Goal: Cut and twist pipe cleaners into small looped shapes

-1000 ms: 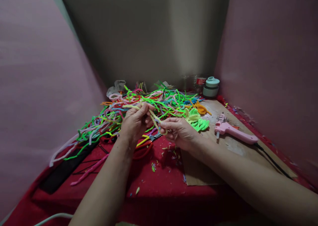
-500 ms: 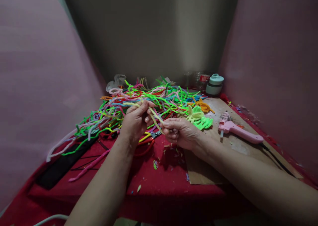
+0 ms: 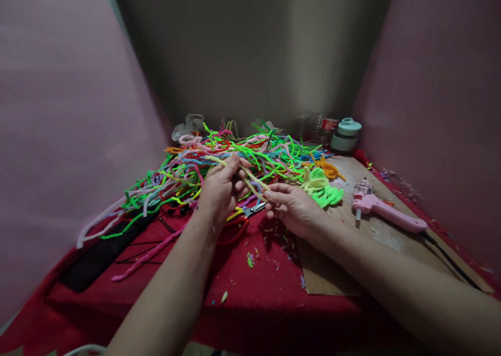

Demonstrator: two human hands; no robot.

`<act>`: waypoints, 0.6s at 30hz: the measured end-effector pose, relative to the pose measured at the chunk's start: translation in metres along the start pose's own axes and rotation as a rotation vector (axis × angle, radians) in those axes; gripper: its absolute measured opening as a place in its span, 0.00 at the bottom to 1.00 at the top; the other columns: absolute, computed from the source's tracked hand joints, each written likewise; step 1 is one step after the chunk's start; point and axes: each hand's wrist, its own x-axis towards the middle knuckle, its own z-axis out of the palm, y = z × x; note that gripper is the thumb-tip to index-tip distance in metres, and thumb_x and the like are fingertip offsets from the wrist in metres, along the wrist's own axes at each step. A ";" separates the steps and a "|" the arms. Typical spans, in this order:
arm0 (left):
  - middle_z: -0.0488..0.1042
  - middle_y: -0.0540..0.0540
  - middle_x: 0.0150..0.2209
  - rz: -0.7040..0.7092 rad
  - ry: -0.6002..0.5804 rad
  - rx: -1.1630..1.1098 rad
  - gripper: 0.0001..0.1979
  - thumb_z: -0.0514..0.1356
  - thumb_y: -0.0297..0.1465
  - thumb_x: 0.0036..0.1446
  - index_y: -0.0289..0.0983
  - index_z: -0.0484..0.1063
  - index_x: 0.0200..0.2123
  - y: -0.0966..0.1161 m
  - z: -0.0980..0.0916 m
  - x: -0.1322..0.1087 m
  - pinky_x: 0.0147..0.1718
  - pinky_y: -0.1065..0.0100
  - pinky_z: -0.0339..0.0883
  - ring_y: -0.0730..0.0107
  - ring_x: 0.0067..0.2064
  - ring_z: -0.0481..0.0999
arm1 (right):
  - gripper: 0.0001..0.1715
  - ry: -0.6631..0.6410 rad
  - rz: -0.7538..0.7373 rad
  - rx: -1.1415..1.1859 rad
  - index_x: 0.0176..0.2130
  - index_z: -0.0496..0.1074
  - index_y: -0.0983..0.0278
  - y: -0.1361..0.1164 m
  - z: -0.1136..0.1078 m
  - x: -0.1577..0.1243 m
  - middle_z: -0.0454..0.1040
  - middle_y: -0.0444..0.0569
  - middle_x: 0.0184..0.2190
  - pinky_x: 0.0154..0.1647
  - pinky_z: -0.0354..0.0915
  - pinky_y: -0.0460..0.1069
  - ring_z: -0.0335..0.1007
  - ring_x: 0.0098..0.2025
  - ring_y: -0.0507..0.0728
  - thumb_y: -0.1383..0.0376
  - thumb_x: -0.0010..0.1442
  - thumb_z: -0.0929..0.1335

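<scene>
Pale yellow fuzzy stems [image 3: 254,179] stretch between my two hands, above the red cloth. My left hand [image 3: 226,185] pinches them between thumb and fingers, and a pale end sticks out on its left. The other end is pinched in the fingertips of my right hand [image 3: 287,204]. Just below and between the hands lie scissors [image 3: 255,210] with red and yellow handles, partly hidden by my left hand. Behind is a large heap of coloured fuzzy stems [image 3: 250,150]. Bright green and pale yellow looped pieces [image 3: 324,189] lie beyond my right hand.
A pink glue gun [image 3: 385,212] rests on a brown board [image 3: 324,275] at the right. A lidded cup [image 3: 346,137] and a clear bottle stand at the back right. A black strip [image 3: 94,259] lies at the left, and scraps litter the red cloth [image 3: 270,288].
The whole view has shifted, so things appear slightly further right. The stems between my hands form a narrower loop, and more of the scissors' blades shows.
</scene>
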 end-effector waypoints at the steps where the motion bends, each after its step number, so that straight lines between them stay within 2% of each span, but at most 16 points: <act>1: 0.62 0.55 0.18 0.005 0.007 0.006 0.12 0.62 0.37 0.50 0.32 0.70 0.26 0.000 0.000 0.000 0.12 0.78 0.51 0.85 0.14 0.54 | 0.10 -0.023 0.012 -0.040 0.30 0.71 0.67 0.000 0.000 -0.001 0.72 0.47 0.27 0.21 0.62 0.45 0.65 0.21 0.48 0.67 0.45 0.73; 3: 0.61 0.55 0.16 0.016 0.017 0.018 0.12 0.62 0.37 0.50 0.33 0.70 0.26 -0.001 0.000 -0.001 0.12 0.78 0.52 0.85 0.14 0.54 | 0.11 -0.066 0.059 -0.107 0.32 0.72 0.68 -0.001 0.002 -0.003 0.73 0.49 0.27 0.18 0.60 0.45 0.65 0.20 0.48 0.65 0.47 0.72; 6: 0.59 0.56 0.15 0.042 0.008 0.021 0.12 0.62 0.38 0.50 0.34 0.70 0.24 -0.002 0.000 0.000 0.13 0.78 0.51 0.84 0.14 0.54 | 0.08 -0.063 0.092 -0.140 0.29 0.71 0.67 -0.004 0.007 -0.007 0.69 0.45 0.21 0.13 0.51 0.43 0.58 0.16 0.46 0.65 0.48 0.71; 9: 0.70 0.51 0.21 0.074 -0.011 0.030 0.13 0.63 0.38 0.48 0.33 0.69 0.25 -0.003 -0.001 0.001 0.12 0.78 0.49 0.85 0.14 0.55 | 0.08 -0.086 0.057 -0.152 0.24 0.69 0.66 -0.004 0.010 -0.010 0.61 0.40 0.15 0.14 0.46 0.43 0.51 0.14 0.44 0.65 0.49 0.70; 12: 0.75 0.48 0.25 0.080 -0.020 0.044 0.14 0.62 0.39 0.49 0.33 0.68 0.26 -0.003 -0.001 0.001 0.11 0.78 0.49 0.86 0.13 0.55 | 0.08 -0.149 0.064 -0.186 0.27 0.72 0.67 -0.002 0.011 -0.011 0.57 0.38 0.14 0.15 0.45 0.43 0.48 0.15 0.45 0.64 0.51 0.69; 15: 0.72 0.50 0.20 0.044 -0.009 0.028 0.14 0.61 0.39 0.51 0.33 0.66 0.26 -0.002 0.000 0.000 0.10 0.79 0.47 0.87 0.11 0.52 | 0.10 -0.176 0.095 -0.261 0.28 0.73 0.69 0.000 0.009 -0.011 0.56 0.38 0.12 0.14 0.44 0.44 0.46 0.15 0.45 0.62 0.50 0.69; 18: 0.65 0.55 0.15 -0.018 -0.018 -0.005 0.14 0.60 0.40 0.51 0.34 0.64 0.26 -0.003 0.001 -0.002 0.08 0.79 0.44 0.87 0.09 0.50 | 0.11 -0.194 0.087 -0.374 0.24 0.72 0.68 0.000 0.010 -0.011 0.56 0.38 0.10 0.14 0.44 0.45 0.46 0.13 0.46 0.61 0.50 0.69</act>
